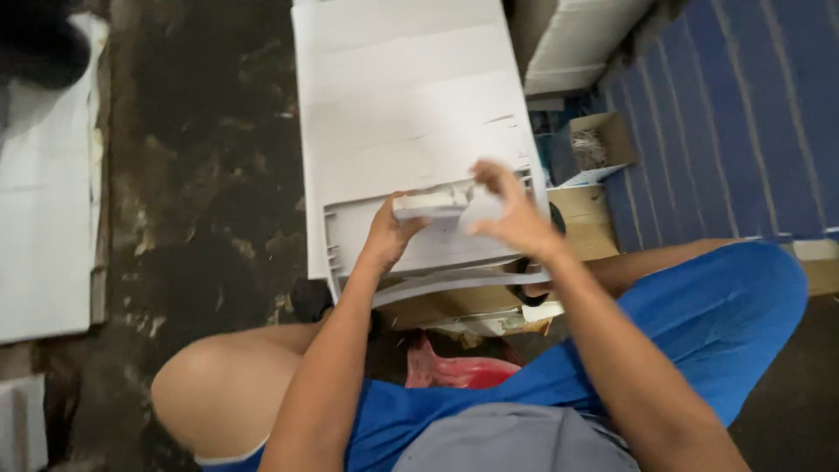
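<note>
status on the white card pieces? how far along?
Done: a stack of flat white die-cut card sheets lies ahead on the dark floor. In hand: the left hand grips a small folded white card piece; the right hand works its blurred end. Left: hard to tell; more white sheets lie further left.

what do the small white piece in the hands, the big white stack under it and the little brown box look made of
Small white piece, held by the left hand: probably moulded plastic, matte, with crisp edges. White stack: looks like flat card or foam board sheets with staggered edges; blur leaves it open. Brown box: corrugated cardboard, dull tan, flaps open. Right hand is blurred.
</note>
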